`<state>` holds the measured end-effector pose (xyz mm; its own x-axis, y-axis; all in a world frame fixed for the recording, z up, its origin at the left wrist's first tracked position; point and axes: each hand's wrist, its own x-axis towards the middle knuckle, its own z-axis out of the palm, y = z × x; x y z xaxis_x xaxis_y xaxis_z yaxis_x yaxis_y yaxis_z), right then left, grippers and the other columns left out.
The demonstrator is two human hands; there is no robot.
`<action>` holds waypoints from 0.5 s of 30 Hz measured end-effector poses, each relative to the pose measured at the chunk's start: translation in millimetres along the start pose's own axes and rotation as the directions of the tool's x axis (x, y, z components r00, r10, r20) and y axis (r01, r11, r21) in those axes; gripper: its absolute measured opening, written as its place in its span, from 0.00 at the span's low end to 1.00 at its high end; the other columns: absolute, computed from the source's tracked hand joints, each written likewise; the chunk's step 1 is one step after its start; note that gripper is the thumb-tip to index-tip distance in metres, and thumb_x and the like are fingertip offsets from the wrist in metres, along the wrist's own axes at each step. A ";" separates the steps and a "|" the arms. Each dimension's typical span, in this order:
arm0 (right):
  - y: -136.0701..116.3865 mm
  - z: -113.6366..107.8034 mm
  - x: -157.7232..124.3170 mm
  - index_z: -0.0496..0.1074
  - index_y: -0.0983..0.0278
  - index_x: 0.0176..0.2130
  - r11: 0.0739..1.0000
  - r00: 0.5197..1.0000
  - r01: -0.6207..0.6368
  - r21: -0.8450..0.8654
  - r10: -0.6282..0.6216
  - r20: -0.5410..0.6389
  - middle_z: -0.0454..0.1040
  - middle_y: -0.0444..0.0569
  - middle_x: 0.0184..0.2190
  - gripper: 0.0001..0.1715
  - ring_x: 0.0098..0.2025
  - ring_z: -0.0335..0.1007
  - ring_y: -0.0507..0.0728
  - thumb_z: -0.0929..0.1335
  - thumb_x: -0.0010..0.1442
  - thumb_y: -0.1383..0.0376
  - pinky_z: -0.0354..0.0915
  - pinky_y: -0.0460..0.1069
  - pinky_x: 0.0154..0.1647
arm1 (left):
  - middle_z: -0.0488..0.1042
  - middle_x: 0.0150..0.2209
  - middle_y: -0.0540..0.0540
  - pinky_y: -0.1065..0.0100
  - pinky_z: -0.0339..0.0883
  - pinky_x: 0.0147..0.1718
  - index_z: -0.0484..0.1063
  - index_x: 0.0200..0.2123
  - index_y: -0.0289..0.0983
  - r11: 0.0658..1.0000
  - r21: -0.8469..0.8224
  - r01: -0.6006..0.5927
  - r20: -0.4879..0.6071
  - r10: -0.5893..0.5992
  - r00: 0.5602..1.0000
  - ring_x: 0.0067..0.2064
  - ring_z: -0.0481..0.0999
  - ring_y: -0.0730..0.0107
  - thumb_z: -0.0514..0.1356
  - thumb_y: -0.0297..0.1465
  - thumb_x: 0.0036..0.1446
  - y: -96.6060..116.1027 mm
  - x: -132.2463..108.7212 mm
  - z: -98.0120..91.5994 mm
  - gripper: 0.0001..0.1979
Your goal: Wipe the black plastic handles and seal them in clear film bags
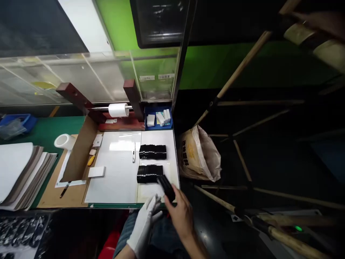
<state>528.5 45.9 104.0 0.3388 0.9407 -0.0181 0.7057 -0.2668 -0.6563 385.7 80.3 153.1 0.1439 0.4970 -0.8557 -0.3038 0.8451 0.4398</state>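
Note:
My right hand (182, 212), bare, grips a black rectangular piece (166, 188) between thumb and fingers at the table's front edge. The piece is tilted and blurred, so I cannot tell whether it is one part or several together. Just left of it is my left hand (144, 223) in a white glove, its fingers stretched out and holding nothing. Beyond both hands, two rows of thin black pieces lie on white sheets, a nearer row (149, 174) and a farther row (153, 152). A slim silver tool (134, 152) rests to the left of the rows.
Behind the sheets stands a dark red holder with a white roll (118, 110), beside a blue tray (159, 126) of small white blocks. An upright cardboard sheet (81, 151) and a paper stack (16, 172) are leftward. A paper sack (199, 154) stands right of the table.

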 end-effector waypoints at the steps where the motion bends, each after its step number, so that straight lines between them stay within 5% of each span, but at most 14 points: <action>1: 17.9 14.9 8.7 0.70 0.67 0.57 0.998 0.998 -0.062 -0.014 0.061 -0.028 0.78 0.58 0.49 0.26 0.49 0.77 0.63 0.66 0.67 0.54 0.74 0.57 0.50 | 0.69 0.61 0.26 0.42 0.61 0.62 0.75 0.51 0.34 1.000 0.014 -0.002 -0.006 0.003 1.000 0.65 0.66 0.36 0.75 0.50 0.38 2.8 0.3 -10.2 0.39; 5: 73.6 81.8 36.0 0.70 0.65 0.56 0.973 0.970 -0.232 -0.018 0.230 -0.078 0.75 0.55 0.50 0.24 0.50 0.75 0.61 0.68 0.67 0.54 0.71 0.61 0.52 | 0.72 0.60 0.30 0.46 0.62 0.62 0.74 0.52 0.36 0.989 0.145 -0.014 -0.083 0.026 0.996 0.63 0.69 0.39 0.74 0.52 0.39 29.4 1.2 -66.6 0.40; 10: 87.2 136.5 33.4 0.68 0.63 0.58 0.946 0.943 -0.318 0.065 0.322 -0.079 0.71 0.54 0.55 0.24 0.55 0.70 0.62 0.69 0.67 0.55 0.68 0.63 0.57 | 0.75 0.58 0.34 0.49 0.66 0.61 0.71 0.54 0.36 0.972 0.232 -0.035 -0.222 0.088 0.971 0.60 0.73 0.43 0.71 0.47 0.46 63.4 8.3 -136.2 0.35; 15: 80.8 142.7 23.0 0.67 0.64 0.58 0.929 0.936 -0.340 0.149 0.350 -0.048 0.71 0.54 0.56 0.23 0.57 0.70 0.62 0.67 0.69 0.57 0.68 0.63 0.58 | 0.78 0.54 0.37 0.55 0.71 0.56 0.74 0.52 0.35 0.962 0.273 0.027 -0.289 0.055 0.956 0.56 0.77 0.46 0.69 0.38 0.49 89.3 6.6 -143.7 0.27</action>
<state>504.6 75.9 -57.1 0.5936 0.7767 -0.2107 0.4475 -0.5361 -0.7157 224.1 130.8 147.6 -0.1517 0.4645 -0.8725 -0.0309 0.8800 0.4739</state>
